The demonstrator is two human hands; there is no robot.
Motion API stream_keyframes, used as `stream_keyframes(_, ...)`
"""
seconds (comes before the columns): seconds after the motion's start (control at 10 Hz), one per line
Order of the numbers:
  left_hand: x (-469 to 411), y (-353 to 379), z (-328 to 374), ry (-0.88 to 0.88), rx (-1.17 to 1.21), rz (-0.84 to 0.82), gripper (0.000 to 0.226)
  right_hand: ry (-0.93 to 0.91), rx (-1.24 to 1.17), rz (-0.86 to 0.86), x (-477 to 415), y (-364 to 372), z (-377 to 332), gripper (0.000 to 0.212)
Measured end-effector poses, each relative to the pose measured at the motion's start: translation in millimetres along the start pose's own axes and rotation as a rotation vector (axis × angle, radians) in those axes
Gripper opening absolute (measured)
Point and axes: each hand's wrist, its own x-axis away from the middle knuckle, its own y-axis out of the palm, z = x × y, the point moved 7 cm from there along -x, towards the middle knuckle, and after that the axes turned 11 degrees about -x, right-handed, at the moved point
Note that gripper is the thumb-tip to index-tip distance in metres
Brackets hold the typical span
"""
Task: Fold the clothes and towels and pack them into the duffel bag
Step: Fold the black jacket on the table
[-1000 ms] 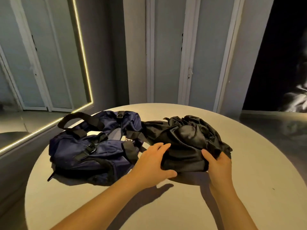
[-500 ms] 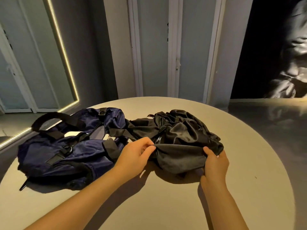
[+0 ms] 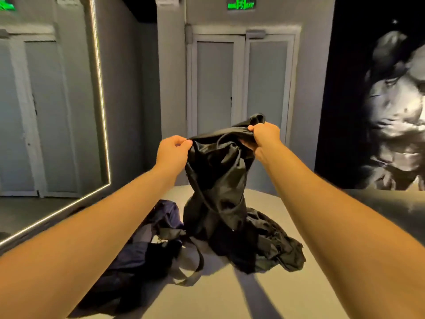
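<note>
With the left hand [image 3: 173, 150] and right hand [image 3: 264, 137] each pinching the black garment [image 3: 218, 180] by its top edge, it is better to lift until its lower part leaves the tabletop [image 3: 287, 291], then shake it flat before folding.

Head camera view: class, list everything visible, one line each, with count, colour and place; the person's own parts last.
black garment: one as far as I can tell, black, top edge held up, lower part heaped on the table
duffel bag: one, navy with black straps, on the table left of the garment
table: one, pale beige, under both
mirror: one, lit edge, left wall
double door: one, grey-white, back wall
exit sign: one, green, above the door
mural: one, black and white, right wall
left hand: one, pinches the garment's top edge
right hand: one, grips the garment's top edge
</note>
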Motion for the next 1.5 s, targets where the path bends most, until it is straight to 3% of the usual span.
stream_keyframes(0.2, -14, -60, 70, 0.084, 0.127, 0.117, 0.017, -0.186, -0.108, -0.161, 24, 78, -84, 0.024)
stream_keyframes(0.4, -3, -89, 101, 0.147, 0.194, 0.199, 0.021, -0.237, -0.186, -0.203, 58, 92, -121, 0.011)
stream_keyframes(0.5, 6, -96, 100, 0.14, 0.239, 0.196, 0.019, -0.224, -0.189, -0.215, 64, 78, -117, 0.016)
stream_keyframes(0.7, 22, -64, 45, -0.08, 0.084, 0.016, 0.023, -0.016, 0.342, -0.162, 50, 10, -36, 0.012)
stream_keyframes(0.8, 47, -35, -20, -0.255, 0.059, -0.056, 0.012, 0.095, 0.653, -0.236, 70, -36, 29, 0.044)
stream_keyframes(0.9, 66, -17, -83, -0.399, -0.017, -0.138, 0.009, 0.212, 0.835, -0.437, 123, -79, 106, 0.011)
stream_keyframes(1.0, 92, -15, -142, -0.58, 0.129, -0.155, 0.013, 0.314, 0.959, -0.658, 179, -113, 170, 0.014)
stream_keyframes(1.1, 101, -21, -156, -0.575, 0.198, -0.174, 0.006, 0.294, 0.893, -0.747, 210, -121, 203, 0.009)
stream_keyframes(1.2, 109, -33, -166, -0.49, 0.142, -0.272, 0.021, 0.149, 0.867, -0.701, 217, -111, 218, 0.014)
stream_keyframes(1.3, 129, -54, -172, -0.338, -0.131, -0.285, 0.028, 0.014, 0.97, -0.667, 217, -102, 232, 0.026)
stream_keyframes(1.4, 162, -63, -170, -0.233, -0.351, -0.347, 0.008, -0.017, 1.071, -0.623, 212, -102, 249, 0.023)
stream_keyframes(1.5, 202, -55, -172, -0.153, -0.487, -0.552, 0.03, 0.037, 0.966, -0.594, 204, -101, 251, 0.019)
